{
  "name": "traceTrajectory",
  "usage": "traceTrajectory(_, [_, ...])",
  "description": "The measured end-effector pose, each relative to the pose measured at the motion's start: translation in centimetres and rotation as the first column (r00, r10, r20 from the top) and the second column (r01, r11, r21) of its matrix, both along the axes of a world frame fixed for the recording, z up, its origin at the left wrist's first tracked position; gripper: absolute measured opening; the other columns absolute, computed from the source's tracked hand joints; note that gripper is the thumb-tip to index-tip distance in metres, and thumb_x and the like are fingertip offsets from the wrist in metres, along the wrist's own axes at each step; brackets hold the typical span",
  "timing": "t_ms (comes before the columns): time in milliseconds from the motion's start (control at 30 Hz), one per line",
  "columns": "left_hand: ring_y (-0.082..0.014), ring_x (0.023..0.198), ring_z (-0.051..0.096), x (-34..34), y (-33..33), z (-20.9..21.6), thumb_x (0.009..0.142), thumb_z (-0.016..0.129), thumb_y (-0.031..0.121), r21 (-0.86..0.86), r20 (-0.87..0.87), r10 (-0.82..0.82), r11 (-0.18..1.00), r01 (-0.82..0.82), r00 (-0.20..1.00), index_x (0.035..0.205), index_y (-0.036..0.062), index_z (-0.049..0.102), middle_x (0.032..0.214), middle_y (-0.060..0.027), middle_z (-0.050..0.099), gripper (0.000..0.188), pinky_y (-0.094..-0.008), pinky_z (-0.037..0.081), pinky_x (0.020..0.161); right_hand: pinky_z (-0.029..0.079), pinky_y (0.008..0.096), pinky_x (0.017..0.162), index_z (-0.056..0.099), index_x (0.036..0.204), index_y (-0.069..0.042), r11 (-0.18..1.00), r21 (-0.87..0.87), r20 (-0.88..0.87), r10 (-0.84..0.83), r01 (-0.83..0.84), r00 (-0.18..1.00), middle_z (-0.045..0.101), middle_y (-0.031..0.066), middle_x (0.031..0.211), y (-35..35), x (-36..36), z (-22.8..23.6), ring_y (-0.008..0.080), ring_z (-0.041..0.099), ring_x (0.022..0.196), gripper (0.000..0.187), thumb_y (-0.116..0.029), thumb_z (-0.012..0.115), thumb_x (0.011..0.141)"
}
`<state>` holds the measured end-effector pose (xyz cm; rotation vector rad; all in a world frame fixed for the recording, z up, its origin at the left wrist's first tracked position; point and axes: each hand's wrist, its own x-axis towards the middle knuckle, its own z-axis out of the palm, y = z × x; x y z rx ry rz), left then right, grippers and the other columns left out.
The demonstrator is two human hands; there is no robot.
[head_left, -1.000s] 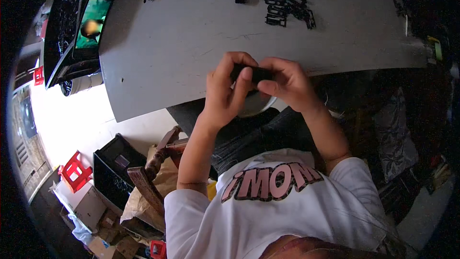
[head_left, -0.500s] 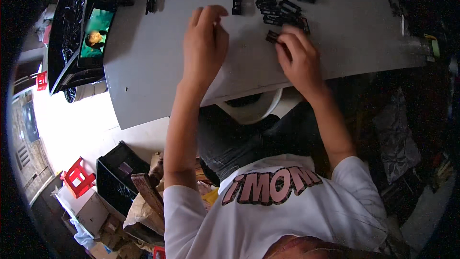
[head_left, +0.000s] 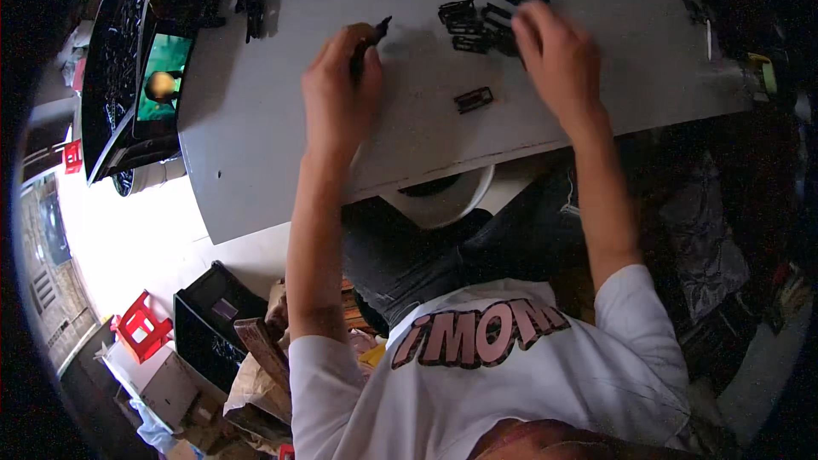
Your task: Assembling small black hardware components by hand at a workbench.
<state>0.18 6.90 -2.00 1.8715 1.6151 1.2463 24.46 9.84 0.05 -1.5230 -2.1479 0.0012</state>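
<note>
A large grey worktop point(head_left: 281, 145) fills the upper part of the view, its near edge running just above the person's lap. At its far left corner a dark tray point(head_left: 111, 77) leans beside a small lit screen point(head_left: 162, 77). Below the left edge, on the floor, stand a black crate point(head_left: 213, 315) and a red stool point(head_left: 141, 324).

The left hand point(head_left: 341, 98) rests over the middle of the worktop, fingers curled narrowly around a slim black part point(head_left: 371, 38) whose tip juts out toward the far edge. The right hand point(head_left: 554, 55) lies palm down further right, fingers loosely spread and reaching into a heap of small black clips point(head_left: 490, 13) near the far edge; whether a fingertip already pinches one I cannot tell, since the hand covers that side of the heap. One single black clip point(head_left: 473, 100) lies apart, between the two hands and nearer the near edge.

To do this step well, I judge the right hand should isolate one clip from the heap instead of dragging several, lifting it by its long sides so it arrives ready to meet the held part. The left hand should keep the slim part steady with its tip exposed, not buried in the grip.
</note>
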Motion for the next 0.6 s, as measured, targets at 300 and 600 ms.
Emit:
traceTrajectory(300, [-0.0165, 0.061, 0.059, 1.3, -7.7, -0.1, 0.081, 0.057, 0.001, -0.224, 0.280, -0.159, 0.948, 0.226, 0.947, 0.093, 0.0027, 0.063, 0.072, -0.0116, 0.062, 0.013, -0.0281, 0.048, 0.060, 0.051, 0.0363, 0.073, 0.062, 0.105, -0.003, 0.994, 0.093, 0.056, 0.058, -0.063, 0.997, 0.062, 0.0085, 0.101, 6.7, 0.4, -1.5, 0.0265, 0.063, 0.087, 0.023, -0.018, 0.060, 0.087])
traceTrajectory(600, [-0.0113, 0.059, 0.055, 1.0, -8.0, 1.1, 0.086, 0.058, 0.006, -0.402, 0.378, -0.224, 0.834, 0.377, 0.898, 0.095, -0.0011, 0.061, 0.068, -0.0085, 0.060, 0.012, -0.0278, 0.047, 0.058, 0.029, 0.0219, 0.042, 0.046, 0.127, -0.006, 0.728, -0.685, -0.501, -0.509, 0.039, 0.700, 0.052, 0.0015, 0.071, -0.3, 9.3, -2.8, 0.0048, 0.037, 0.049, 0.038, -0.008, 0.053, 0.090])
